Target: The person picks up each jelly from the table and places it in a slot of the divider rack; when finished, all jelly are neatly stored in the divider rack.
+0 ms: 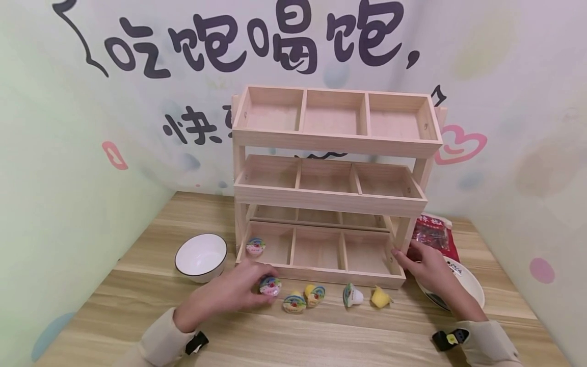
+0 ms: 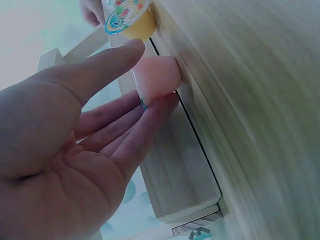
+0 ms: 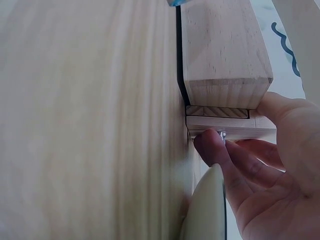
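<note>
A three-tier wooden rack (image 1: 321, 275) with divided trays stands on the table. My left hand (image 1: 234, 288) is in front of its lower left corner, with a pink jelly cup (image 1: 270, 286) between thumb and fingers. In the left wrist view the fingers touch that cup (image 2: 159, 76) and the thumb lies along its other side. My right hand (image 1: 428, 267) grips the rack's lower right side, thumb in front and fingers behind. Another jelly cup (image 1: 255, 246) sits in the bottom tray's left compartment.
Right of the left hand lie two yellow jelly cups (image 1: 294, 303), a white one (image 1: 353, 295) on its side and a yellow one (image 1: 380, 297). A white bowl (image 1: 200, 257) stands left of the rack. A plate (image 1: 472, 285) and a red packet (image 1: 435, 235) lie at the right.
</note>
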